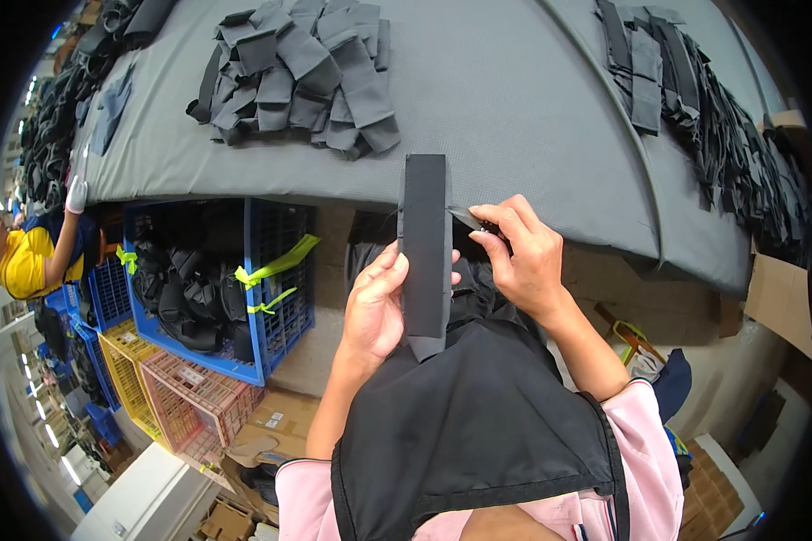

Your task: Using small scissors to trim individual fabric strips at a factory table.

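Observation:
A long dark grey fabric strip (426,243) stands upright before me, its top end over the table's near edge. My left hand (377,302) is closed around its lower part, thumb in front and fingertips showing at the far side. At the strip's right edge, my right hand (525,257) pinches a small grey fabric flap (463,217) between thumb and forefinger. Something small and dark with shiny spots shows at those fingertips; what it is I cannot make out. Beyond the strip, a heap of similar grey fabric pieces (302,77) lies on the table.
The grey cloth-covered table (505,108) spans the far side. More dark strips (686,81) are piled at its right. Left, below the table, stands a blue crate (260,298) holding black pieces, beside yellow and pink crates (189,388). A person in yellow (32,261) is at far left.

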The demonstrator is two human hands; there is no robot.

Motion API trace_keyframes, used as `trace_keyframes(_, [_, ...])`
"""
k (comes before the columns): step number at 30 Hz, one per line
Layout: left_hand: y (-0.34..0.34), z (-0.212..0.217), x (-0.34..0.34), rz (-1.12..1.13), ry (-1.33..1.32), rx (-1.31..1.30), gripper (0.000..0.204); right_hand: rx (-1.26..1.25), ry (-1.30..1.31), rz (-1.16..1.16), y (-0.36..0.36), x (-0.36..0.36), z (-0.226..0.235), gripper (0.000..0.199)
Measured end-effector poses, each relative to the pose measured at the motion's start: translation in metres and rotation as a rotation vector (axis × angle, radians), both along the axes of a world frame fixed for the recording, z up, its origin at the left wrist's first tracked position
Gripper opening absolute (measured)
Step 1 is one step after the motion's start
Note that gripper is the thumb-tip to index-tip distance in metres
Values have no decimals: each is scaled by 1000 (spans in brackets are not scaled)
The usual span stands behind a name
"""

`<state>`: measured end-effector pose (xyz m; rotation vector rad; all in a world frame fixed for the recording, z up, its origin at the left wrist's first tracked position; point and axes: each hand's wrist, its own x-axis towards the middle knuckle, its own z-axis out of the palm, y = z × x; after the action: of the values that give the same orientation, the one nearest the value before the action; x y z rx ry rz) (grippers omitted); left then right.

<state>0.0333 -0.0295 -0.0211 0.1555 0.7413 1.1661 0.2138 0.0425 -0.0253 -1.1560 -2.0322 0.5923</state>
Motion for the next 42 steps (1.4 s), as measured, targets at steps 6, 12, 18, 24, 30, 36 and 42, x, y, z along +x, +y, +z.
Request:
trace_keyframes(6, [0,1,-1,-10,-3,-1,40,-45,191,-75,-3,-1,3,21])
trace_keyframes(12, [1,1,1,-43,31,23,41,-114,186,-7,-1,4,6,22])
trace_keyframes(18, [0,4,5,-77,62,37,41,-130,87,115,9,-5,13,22])
trace_keyframes(24, [-2,3,2,-82,75,22,40,-122,57,125,11,-9,12,19])
trace_keyframes(30, [-3,3,2,-101,93,-18,41,-101,70,115,9,-11,7,17])
trace_keyframes(36, [-1,-5,0,-88,96,-19,43,-92,214,-21,6,-9,12,13])
trace_keyframes(42, [4,-6,2,-69,-87,15,46,-991,721,52,7,-11,-3,38])
